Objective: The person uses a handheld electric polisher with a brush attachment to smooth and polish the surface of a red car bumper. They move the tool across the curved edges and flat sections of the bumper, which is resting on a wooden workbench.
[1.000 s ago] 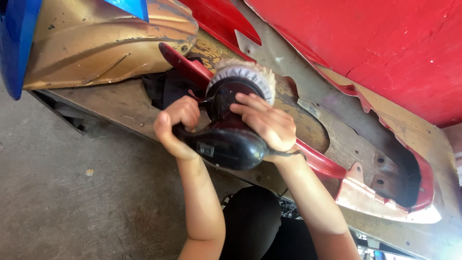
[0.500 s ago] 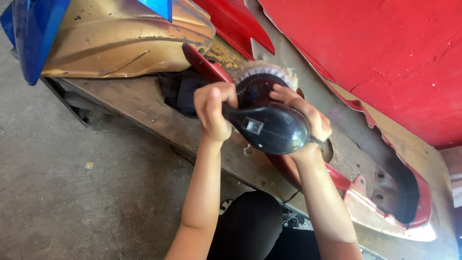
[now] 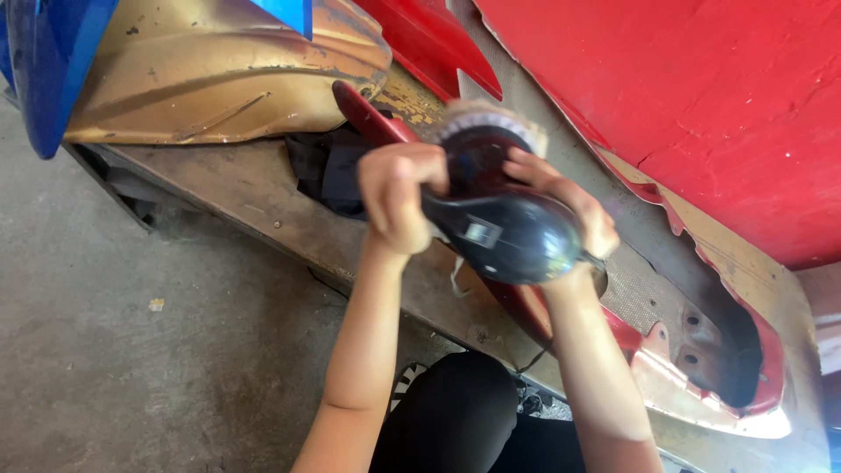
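Note:
A black power polisher (image 3: 512, 235) with a fluffy white buffing pad (image 3: 491, 118) rests against a red curved car body part (image 3: 377, 118) lying on a worn wooden plank (image 3: 263, 193). My left hand (image 3: 399, 197) is shut around the polisher's side handle. My right hand (image 3: 569, 215) grips the tool's rounded body from the far side, partly hidden behind it. The pad looks blurred.
A gold body panel (image 3: 219, 70) and a blue panel (image 3: 48, 70) lie at the upper left. A large red panel (image 3: 683, 96) fills the upper right. A dark cloth (image 3: 328, 166) sits under the red part. Grey concrete floor (image 3: 114, 350) lies to the left; my dark-clad knee (image 3: 451, 412) is below.
The polisher and both hands have shifted along the red part, and the view has moved closer; both grips stay the same.

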